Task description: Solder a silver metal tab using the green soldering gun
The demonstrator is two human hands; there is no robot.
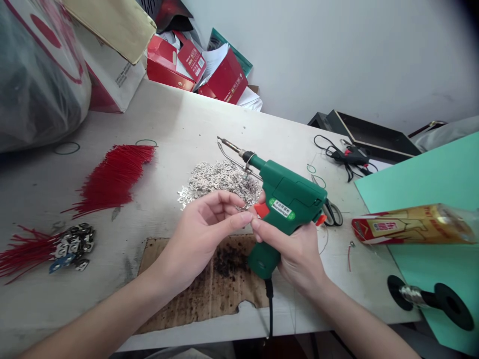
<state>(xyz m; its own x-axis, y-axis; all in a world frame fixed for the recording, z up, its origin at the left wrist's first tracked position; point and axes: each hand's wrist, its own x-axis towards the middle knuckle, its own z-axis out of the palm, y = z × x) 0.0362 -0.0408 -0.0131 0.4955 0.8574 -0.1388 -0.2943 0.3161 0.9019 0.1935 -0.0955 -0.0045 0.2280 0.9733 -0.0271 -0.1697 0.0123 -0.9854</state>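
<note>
A green soldering gun (288, 199) with an orange trigger is held by its grip in my right hand (295, 252), tip pointing up and to the left. My left hand (207, 227) pinches something very small at its fingertips, right against the right hand's fingertips by the trigger; what it pinches is too small to make out. Just beyond the hands lies a heap of small silver metal tabs (219, 182). The gun's black cord (270, 309) drops off the table's front edge.
A scorched cardboard pad (209, 289) lies under my hands. Red wires (112, 179) and soldered tabs with wires (71, 244) lie at left. Scissors (331, 212), a black tool (350, 157), a solder spool (426, 296), a green sheet (430, 184), boxes (224, 80) and bags (37, 75) ring the table.
</note>
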